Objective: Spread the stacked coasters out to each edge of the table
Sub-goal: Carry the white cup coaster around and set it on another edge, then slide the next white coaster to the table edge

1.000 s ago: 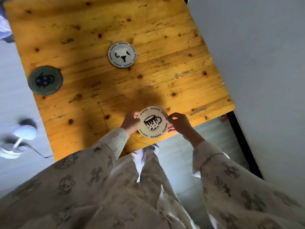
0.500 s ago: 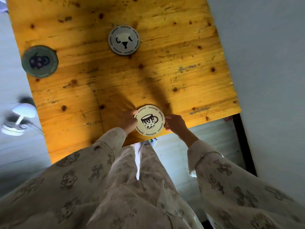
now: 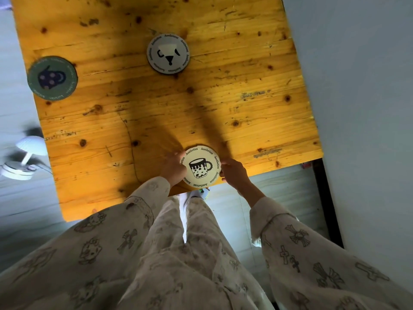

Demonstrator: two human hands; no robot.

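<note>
A cream round coaster with a black mug drawing (image 3: 201, 167) lies at the near edge of the wooden table (image 3: 257, 113). My left hand (image 3: 173, 167) grips its left rim and my right hand (image 3: 233, 173) grips its right rim. A grey coaster (image 3: 168, 53) sits near the middle of the table, further away. A dark green coaster (image 3: 52, 78) lies at the table's left edge, partly over it.
A white mushroom-shaped lamp (image 3: 23, 157) stands on the floor to the left of the table. A pale wall (image 3: 362, 108) runs along the table's right side. My patterned trouser legs (image 3: 190, 253) fill the bottom of the view.
The cream coaster stays between both hands at the near edge. The view has shifted, so the table and the far coasters sit slightly differently in the frame.
</note>
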